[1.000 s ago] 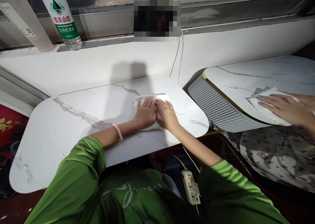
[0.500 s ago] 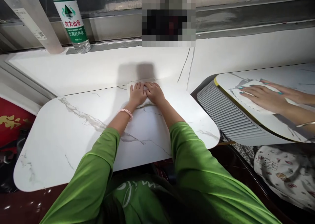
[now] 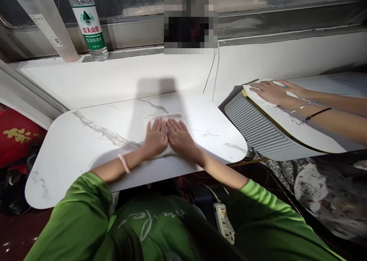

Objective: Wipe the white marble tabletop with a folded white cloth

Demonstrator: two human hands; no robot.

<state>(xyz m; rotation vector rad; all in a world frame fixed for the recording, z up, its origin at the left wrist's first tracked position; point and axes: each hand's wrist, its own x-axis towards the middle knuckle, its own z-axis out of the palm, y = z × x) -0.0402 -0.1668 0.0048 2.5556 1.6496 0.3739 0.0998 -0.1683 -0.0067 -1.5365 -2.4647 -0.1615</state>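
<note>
Flat on the white marble-patterned tabletop (image 3: 65, 165) lies a white cloth (image 3: 177, 118), mostly covered by my hands. My left hand (image 3: 156, 136), with a pink coiled band at the wrist, presses palm down on the cloth, its fingers stretched forward. Beside it my right hand (image 3: 181, 138) also rests flat on the cloth, fingers extended and pointing away from me. The two hands touch or nearly touch at the inner edges. Neither one grips the cloth.
On the sill stand a water bottle (image 3: 90, 27) and a tall plastic cup (image 3: 47, 27). At right, a co-worker's hands (image 3: 271, 92) lie on a white cloth on another table with a ribbed side (image 3: 258, 127). A power strip (image 3: 224, 222) hangs below the table edge.
Both my hands and the cloth have slid from the table's back edge toward me, and my elbows have spread outward. The co-worker's hands have moved toward their table's far left corner.
</note>
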